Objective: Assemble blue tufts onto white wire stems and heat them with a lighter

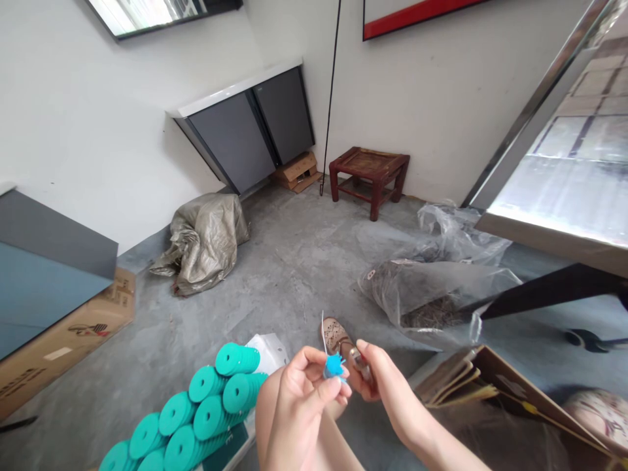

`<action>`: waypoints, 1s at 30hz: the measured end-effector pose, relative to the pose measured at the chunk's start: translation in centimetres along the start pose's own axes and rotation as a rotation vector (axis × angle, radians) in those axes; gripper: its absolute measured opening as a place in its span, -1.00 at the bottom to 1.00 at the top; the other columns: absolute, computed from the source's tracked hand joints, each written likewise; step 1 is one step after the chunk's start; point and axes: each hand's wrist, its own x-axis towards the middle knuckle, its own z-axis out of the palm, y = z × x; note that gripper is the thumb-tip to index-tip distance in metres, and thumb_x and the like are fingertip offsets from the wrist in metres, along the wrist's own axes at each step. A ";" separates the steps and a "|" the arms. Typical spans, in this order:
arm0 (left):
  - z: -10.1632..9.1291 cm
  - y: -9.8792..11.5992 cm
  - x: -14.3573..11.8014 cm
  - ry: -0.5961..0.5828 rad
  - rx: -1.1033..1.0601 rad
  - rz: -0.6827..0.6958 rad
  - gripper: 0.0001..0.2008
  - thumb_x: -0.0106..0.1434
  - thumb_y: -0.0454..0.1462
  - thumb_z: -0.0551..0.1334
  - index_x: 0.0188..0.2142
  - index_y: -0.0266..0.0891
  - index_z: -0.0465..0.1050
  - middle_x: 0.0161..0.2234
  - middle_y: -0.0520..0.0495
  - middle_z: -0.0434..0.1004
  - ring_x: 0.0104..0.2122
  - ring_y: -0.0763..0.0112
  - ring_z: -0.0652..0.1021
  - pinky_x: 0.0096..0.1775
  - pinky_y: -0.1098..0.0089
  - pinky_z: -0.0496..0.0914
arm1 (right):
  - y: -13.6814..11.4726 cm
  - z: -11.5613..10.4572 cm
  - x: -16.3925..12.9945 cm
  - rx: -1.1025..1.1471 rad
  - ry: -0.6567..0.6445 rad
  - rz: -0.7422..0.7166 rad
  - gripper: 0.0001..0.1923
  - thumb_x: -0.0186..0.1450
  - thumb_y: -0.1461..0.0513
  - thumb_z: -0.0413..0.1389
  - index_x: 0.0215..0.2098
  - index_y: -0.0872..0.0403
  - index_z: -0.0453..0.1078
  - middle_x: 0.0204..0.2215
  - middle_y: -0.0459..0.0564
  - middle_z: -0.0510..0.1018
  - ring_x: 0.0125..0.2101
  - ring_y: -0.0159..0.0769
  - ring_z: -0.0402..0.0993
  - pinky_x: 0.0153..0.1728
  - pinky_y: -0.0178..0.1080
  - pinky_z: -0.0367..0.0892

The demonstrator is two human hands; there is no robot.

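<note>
Bare knee (275,405) at the bottom edge, ours, and above it we have both hands up close together. Our left hand (299,399) is curled, thumb and fingers pinched on a small blue star-shaped piece (334,366); a thin pale thread (324,330) rises from the piece. Our right hand (380,383) is just beside it, fingers narrowed on something small and dark at the fingertips, too blurred for us to tell what it is. The blue piece sits between the two hands, held over the floor, with a brown patterned shoe (336,335) showing just behind it.

Left of the knee we see rows of teal discs (196,412) stacked on edge, a white plastic bag (267,350) touching their far end. Right of the hands, an open cardboard box (500,386) with flat card pieces in it. Behind that, a clear plastic bag (432,288) holding dark thin material lies on the grey concrete floor (289,261). Further back: a crumpled grey woven sack (206,239), a small dark red wooden stool (369,173) near the white wall, grey cabinets (255,127) with a small cardboard carton beside them. Another cardboard box (63,337) sits at far left under a blue-grey cabinet.
</note>
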 end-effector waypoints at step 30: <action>3.0 0.4 -1.2 0.094 -0.151 0.051 -0.75 -0.08 -0.34 0.38 -0.40 -0.28 0.36 -0.36 -0.03 0.46 -0.44 0.56 0.46 -0.36 0.54 0.34 | -1.6 1.7 -3.0 0.394 -0.014 -0.157 -0.69 0.12 0.08 0.20 -0.49 0.20 0.36 -0.69 -0.16 0.25 -0.65 -0.57 -0.01 -0.60 -0.39 -0.09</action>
